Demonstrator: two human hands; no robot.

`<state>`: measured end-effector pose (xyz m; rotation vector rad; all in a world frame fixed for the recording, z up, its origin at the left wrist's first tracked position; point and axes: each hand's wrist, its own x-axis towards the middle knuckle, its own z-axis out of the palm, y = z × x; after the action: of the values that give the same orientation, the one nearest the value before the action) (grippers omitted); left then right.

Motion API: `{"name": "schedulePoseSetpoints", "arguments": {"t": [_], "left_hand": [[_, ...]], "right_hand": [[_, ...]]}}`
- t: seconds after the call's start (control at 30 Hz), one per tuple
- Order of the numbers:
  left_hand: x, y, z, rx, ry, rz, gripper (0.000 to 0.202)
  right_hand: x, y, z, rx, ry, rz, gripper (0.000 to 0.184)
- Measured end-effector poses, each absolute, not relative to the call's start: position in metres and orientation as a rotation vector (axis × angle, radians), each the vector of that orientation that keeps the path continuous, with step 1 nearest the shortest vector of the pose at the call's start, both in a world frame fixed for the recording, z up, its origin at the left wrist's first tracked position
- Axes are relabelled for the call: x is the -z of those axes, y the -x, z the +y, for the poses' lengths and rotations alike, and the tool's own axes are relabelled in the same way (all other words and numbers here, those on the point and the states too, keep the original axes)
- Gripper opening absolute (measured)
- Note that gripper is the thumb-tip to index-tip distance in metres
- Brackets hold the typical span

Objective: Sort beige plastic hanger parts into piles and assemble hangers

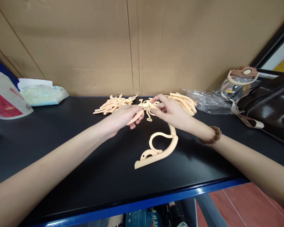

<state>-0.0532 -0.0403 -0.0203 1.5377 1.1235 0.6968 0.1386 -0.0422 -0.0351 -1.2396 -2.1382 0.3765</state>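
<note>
My left hand [129, 116] is closed around a slim beige plastic hanger arm [136, 117], whose far end is hidden by the fingers. My right hand [168, 108] reaches into a small middle pile of curved hook pieces [145, 104]. Its thumb and index finger pinch a beige piece [152, 105] there. Below the hands lies a partly joined folding hanger [167, 151], a bent arm with a looped strip and a small holed tab. Its upper end passes under my right hand.
A heap of thin beige arms [115, 104] lies left of the hooks, and thicker arms [183, 102] lie right. Around them are a clear plastic bag [207, 101], a clear bottle [239, 83], a dark bag [274, 104], a tissue pack [42, 93] and a paper cup [8, 96]. Cardboard [97, 47] stands behind.
</note>
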Motion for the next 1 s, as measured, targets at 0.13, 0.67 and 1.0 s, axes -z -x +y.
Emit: {"name": "schedulePoseSetpoints", "arguments": {"t": [0.13,0.67,1.0], "left_hand": [[0.022,0.053,-0.044,-0.534,-1.556,1.047,0.030],[-0.007,0.097,-0.015,-0.069,-1.848,1.060,0.035],[0.007,0.105,0.004,-0.773,-2.481,1.859,0.047]], "right_hand": [[0.033,-0.137,-0.049,0.290,1.357,-2.430,0.024],[0.019,-0.124,-0.065,-0.314,1.093,-2.553,0.034],[0.021,-0.149,-0.038,-0.974,1.279,-2.013,0.033]]}}
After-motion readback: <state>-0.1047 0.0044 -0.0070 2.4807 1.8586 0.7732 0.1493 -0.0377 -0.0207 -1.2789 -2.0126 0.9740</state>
